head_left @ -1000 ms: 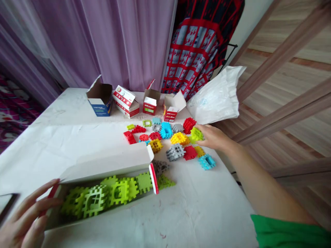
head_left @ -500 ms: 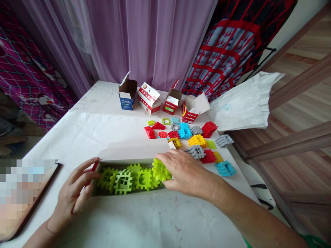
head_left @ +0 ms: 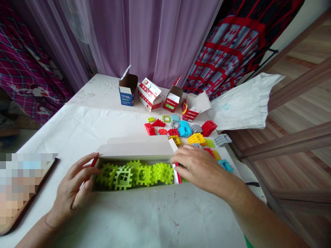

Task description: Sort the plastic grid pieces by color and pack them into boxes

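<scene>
A long, low cardboard box (head_left: 137,146) lies open in front of me, its white lid folded back on the far side. Inside sits a row of lime-green toothed building blocks (head_left: 143,175), one of them paler, with window-like cut-outs. My left hand (head_left: 73,182) grips the box's left end, fingers over the red-edged side flap and thumb on the near side. At the opposite end, my right hand (head_left: 199,168) has its fingers curled over the right side flap and holds no block. A bit of green shows beneath that hand, partly hidden.
Behind the box are colored block stacks, including red (head_left: 209,128), blue (head_left: 185,128) and yellow (head_left: 197,138). A blue box (head_left: 126,98) and several red-and-white boxes (head_left: 149,94) stand farther back. A white bag (head_left: 240,103) lies right; a blurred-out flat device (head_left: 23,193) is left.
My right hand has let go of a green block, now at the right end of the row, and moved right onto the side flap. The left hand keeps its grip.
</scene>
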`<state>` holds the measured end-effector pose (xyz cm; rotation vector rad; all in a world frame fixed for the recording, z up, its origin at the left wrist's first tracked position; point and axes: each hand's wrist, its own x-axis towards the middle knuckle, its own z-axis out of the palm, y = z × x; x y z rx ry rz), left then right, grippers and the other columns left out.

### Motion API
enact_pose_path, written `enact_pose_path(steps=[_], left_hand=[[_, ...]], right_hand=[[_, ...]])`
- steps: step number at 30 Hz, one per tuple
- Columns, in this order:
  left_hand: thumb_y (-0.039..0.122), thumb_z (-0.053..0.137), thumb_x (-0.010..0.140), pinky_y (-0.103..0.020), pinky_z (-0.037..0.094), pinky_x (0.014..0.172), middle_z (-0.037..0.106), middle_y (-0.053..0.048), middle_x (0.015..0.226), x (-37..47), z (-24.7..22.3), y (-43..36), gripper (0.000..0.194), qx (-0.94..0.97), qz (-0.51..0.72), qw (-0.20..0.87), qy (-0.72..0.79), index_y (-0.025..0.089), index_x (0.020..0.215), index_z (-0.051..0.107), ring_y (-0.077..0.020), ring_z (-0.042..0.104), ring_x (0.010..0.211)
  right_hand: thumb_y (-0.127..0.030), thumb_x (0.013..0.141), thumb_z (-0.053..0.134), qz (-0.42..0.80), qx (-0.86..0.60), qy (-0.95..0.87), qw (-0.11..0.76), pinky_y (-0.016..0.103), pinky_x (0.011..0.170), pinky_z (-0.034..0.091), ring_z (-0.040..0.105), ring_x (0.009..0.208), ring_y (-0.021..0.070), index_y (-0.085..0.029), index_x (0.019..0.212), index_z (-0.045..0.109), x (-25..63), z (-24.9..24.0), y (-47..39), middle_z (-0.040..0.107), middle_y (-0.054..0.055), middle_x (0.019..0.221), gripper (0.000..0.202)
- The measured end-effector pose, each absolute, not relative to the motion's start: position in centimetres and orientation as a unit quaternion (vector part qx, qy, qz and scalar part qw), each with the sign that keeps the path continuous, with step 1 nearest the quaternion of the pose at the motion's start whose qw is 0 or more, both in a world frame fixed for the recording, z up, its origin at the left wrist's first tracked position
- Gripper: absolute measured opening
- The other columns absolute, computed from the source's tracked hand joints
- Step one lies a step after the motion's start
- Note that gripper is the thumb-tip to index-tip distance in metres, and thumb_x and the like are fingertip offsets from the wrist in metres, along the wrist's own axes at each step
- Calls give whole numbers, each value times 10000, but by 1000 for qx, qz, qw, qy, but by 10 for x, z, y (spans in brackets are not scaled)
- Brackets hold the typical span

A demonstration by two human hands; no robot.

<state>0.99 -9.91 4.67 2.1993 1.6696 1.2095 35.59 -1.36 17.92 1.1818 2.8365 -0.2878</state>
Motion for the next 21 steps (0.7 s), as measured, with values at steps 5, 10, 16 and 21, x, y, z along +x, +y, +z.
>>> enact_pose_path(steps=[5, 10, 16, 21], left_hand=[[269, 404, 908, -297, 499, 930, 522, -42, 1425, 1, 43, -99, 216, 759, 372, 51, 532, 254, 988, 603, -202, 590, 1165], [323, 389, 893, -344, 503, 940, 543, -10, 1409, -1, 34, -101, 244, 710, 395, 82, 577, 317, 968, 621, -232, 603, 1155], [348, 444, 852, -433, 542, 902, 576, 19, 1377, 4, 30, -101, 217, 667, 425, 112, 601, 365, 923, 648, -289, 620, 1134], [365, 487, 805, -521, 537, 926, 583, 32, 1377, 3, 25, -101, 206, 645, 441, 132, 609, 402, 908, 662, -344, 612, 1161]], right_hand=[[-183, 910, 606, -107, 342, 933, 18, 310, 770, 407, 593, 850, 177, -211, 808, 721, 357, 177, -15, 705, 23, 854, 157], [-167, 892, 575, -72, 485, 871, -31, 280, 754, 427, 660, 879, 174, -238, 901, 746, 404, 179, 8, 751, 10, 924, 185], [-231, 888, 530, -16, 585, 810, -41, 294, 772, 475, 692, 904, 200, -242, 952, 760, 449, 177, 54, 765, 23, 1003, 239], [-211, 869, 538, -14, 565, 825, -15, 292, 883, 470, 656, 1042, 200, -232, 1053, 739, 412, 163, 107, 737, 29, 1121, 274]])
